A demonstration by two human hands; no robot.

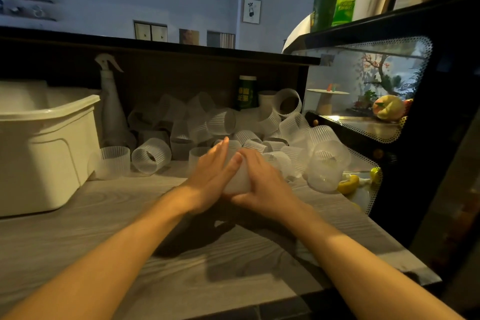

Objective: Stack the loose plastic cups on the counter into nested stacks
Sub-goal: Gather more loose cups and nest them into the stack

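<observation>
A heap of frosted, ribbed plastic cups (223, 122) lies jumbled along the back of the wood-grain counter (135, 221). One cup (152, 154) lies on its side at the left of the heap, and another (326, 166) lies tipped at the right. Between my hands I hold a frosted cup (237, 179) just above the counter. My right hand (265, 179) grips it from the right, fingers curled round it. My left hand (211, 171) presses flat against its left side with straight fingers. Most of the held cup is hidden by my hands.
A white plastic bin (44, 148) stands at the left, with a white spray bottle (111, 109) behind it. A dark green can (246, 92) stands at the back. A black glass display case (368, 101) borders the right, with yellow fruit pieces (349, 183) at its foot.
</observation>
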